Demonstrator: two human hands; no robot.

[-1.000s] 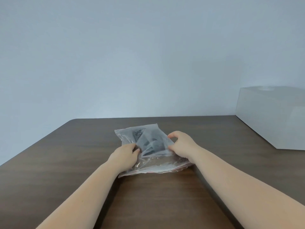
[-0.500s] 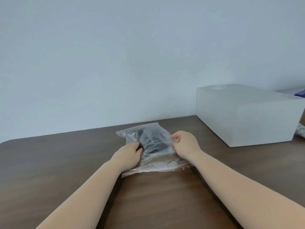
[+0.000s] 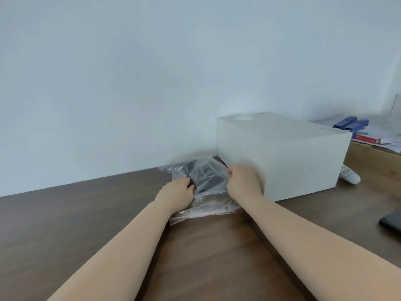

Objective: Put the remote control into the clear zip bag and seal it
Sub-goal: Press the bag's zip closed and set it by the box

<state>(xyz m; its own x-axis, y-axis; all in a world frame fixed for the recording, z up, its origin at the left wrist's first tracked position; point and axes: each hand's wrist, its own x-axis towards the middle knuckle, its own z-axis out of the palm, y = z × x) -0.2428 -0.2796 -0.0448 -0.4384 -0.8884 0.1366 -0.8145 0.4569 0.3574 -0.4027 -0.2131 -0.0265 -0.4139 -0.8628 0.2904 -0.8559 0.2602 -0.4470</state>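
Since the earlier frames the view had swung so that the white rectangular box (image 3: 280,157), once at the right edge, sat just right of centre, and clutter had appeared in the right of the frame; both hands had stayed on the bag.

Nearest the viewer, two bare forearms ran up from the bottom edge across the dark brown wooden table (image 3: 65,224). At centre frame lay the clear plastic zip bag (image 3: 208,203), flat on the table, its red-striped zip edge toward the viewer. The left hand (image 3: 176,195) was curled closed on the bag's left side, the right hand (image 3: 244,183) closed in a pinch on its right side. The black remote control (image 3: 206,177) showed as a dark shape inside the bag, in its far half, between the two hands.

Judging from this, the remote was already in and the step in hand was settling it before sealing. The next move would likely call for bringing the fingers back to the near zip edge and pressing along its whole length.

Whether the zip was already closed could not be told. The remote's outline was blurred by crumpled plastic. Farther right, a dark flat object (image 3: 391,222) was cut off by the frame edge, and blue items (image 3: 351,123) behind the box were indistinct.
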